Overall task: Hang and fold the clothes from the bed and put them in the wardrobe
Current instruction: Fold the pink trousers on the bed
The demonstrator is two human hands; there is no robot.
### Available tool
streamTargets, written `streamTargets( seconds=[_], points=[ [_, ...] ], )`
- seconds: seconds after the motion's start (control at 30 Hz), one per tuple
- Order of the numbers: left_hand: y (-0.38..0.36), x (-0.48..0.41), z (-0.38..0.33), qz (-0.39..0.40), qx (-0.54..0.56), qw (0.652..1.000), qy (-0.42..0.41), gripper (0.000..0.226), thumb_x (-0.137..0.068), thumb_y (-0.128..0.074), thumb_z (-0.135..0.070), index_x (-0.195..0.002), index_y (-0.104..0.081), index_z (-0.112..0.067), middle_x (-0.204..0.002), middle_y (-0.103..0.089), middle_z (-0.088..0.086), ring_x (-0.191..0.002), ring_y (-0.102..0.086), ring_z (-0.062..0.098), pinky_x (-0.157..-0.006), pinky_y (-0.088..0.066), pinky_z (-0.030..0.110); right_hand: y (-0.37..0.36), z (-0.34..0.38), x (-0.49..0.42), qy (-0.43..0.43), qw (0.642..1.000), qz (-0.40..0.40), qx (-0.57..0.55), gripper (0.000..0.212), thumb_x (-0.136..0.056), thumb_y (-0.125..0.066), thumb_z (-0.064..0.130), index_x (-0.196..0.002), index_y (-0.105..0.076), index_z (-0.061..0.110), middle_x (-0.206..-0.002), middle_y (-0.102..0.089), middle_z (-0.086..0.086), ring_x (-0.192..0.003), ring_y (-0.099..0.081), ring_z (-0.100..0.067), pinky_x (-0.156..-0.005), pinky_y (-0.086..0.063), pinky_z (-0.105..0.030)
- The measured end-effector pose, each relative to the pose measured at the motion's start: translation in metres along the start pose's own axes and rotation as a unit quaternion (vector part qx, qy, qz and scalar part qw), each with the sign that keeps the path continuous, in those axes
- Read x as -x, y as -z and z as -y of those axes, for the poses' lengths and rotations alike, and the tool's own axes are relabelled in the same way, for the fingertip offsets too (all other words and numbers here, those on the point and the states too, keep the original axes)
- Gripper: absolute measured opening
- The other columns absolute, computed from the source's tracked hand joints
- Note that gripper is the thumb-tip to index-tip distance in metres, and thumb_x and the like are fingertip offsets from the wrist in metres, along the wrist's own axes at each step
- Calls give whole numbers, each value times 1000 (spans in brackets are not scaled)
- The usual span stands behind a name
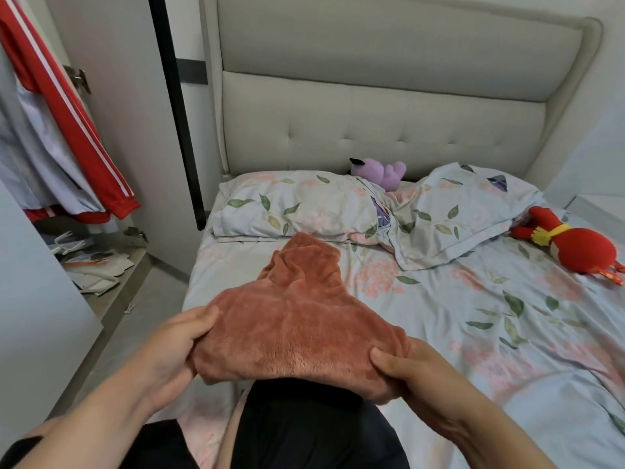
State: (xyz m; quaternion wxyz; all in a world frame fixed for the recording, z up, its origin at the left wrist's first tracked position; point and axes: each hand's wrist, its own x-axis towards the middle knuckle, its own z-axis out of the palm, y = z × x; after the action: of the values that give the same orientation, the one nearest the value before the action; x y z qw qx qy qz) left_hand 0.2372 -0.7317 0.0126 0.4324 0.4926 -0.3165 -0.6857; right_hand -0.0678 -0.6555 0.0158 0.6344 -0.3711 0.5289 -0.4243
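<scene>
purple plush toy, red plush toy, pillows

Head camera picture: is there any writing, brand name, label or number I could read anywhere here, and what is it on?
None can be read.
Fuzzy orange garment, held by the left hand and right hand: no label or print shows.
Red jacket in the wardrobe: white stripes only, no logo visible.
Papers on the wardrobe floor: any print is too small and blurred to read.
Red toy, purple toy, pillows: no text.
</scene>
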Motion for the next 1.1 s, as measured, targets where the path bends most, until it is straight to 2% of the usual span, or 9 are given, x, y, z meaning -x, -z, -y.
streamTargets(
  seconds=[0.1, 0.27, 0.4, 0.47, 0.57, 0.73, 0.9, 1.0, 1.1],
  points=[
    [-1, 27, 20, 7, -78, 997, -15, 34, -87, -68, -27, -112, -65, -4, -104, -74, 16, -90, -72, 24, -79, -51, 36, 4, -7, 13, -14, 999, 23, 23, 50, -68, -81, 23, -115, -72, 8, -115, -70, -21, -109, -67, -31, -100, -47, -43],
    [9, 43, 50, 83, -286, 954, -44, 142, -36, -98, -36, -141, -6, -62, -134, -31, -42, -112, -51, -15, -93, -43, 14, 2, -23, 30, 38, 964, -96, 243, 102, -68, -88, 28, -144, -23, 51, -120, -68, 11, -104, -67, 0, -86, -53, -19],
    [5, 30, 58, 20, -543, 817, -194, 121, -58, -87, -45, -143, -3, -61, -135, -17, -40, -125, -32, -11, -104, -33, 17, 8, -32, 31, 118, 873, 8, 473, 115, -53, -83, 58, -134, -5, 76, -143, -19, 49, -130, -25, 26, -106, -28, -6],
    [5, 20, 56, -8, -585, 768, -259, 86, -72, -79, -34, -129, -26, -69, -133, -37, -30, -126, -43, 3, -99, -39, 24, 6, -35, 24, 161, 859, -36, 484, 84, -64, -79, 43, -118, -27, 81, -123, -44, 43, -114, -43, 21, -93, -36, -6],
    [11, 11, 56, -52, -559, 773, -295, 80, -70, -79, -11, -101, -46, -77, -109, -47, -28, -108, -50, 14, -84, -39, 25, 4, -34, 13, 227, 858, -114, 448, 38, -70, -69, 27, -87, -63, 60, -92, -52, 16, -95, -55, -2, -73, -40, -11],
    [8, 30, 30, -8, -491, 799, -347, 43, -61, -80, -25, -90, -70, -54, -123, -52, -31, -122, -43, -14, -100, -29, 11, 4, -9, 22, 216, 903, -69, 365, 38, -73, -80, 2, -93, -75, 33, -126, -60, 30, -127, -45, 15, -101, -40, -10],
    [3, 56, 10, -61, -391, 854, -337, 68, -58, -84, 6, -85, -59, -51, -93, -65, -21, -81, -63, 3, -66, -52, 26, 1, 15, 45, 197, 935, -34, 293, 34, -60, -83, -2, -72, -65, 24, -70, -68, -1, -65, -64, -9, -59, -50, -21],
    [3, 61, 5, -42, -290, 892, -344, 56, -52, -92, -38, -94, -58, -55, -95, -70, -19, -81, -68, 2, -62, -58, 25, 3, 18, 41, 216, 950, -63, 215, 30, -55, -67, 5, -77, -70, 26, -75, -73, -5, -69, -70, -12, -60, -54, -21],
    [4, 51, 12, 47, -368, 894, -249, 113, -22, -87, -68, -127, -49, -51, -121, -57, -36, -109, -54, -17, -80, -48, 12, 8, 6, 21, 216, 965, -98, 115, 37, -61, -65, 9, -90, -76, 30, -92, -77, -8, -90, -74, -21, -74, -56, -29]
  ],
)
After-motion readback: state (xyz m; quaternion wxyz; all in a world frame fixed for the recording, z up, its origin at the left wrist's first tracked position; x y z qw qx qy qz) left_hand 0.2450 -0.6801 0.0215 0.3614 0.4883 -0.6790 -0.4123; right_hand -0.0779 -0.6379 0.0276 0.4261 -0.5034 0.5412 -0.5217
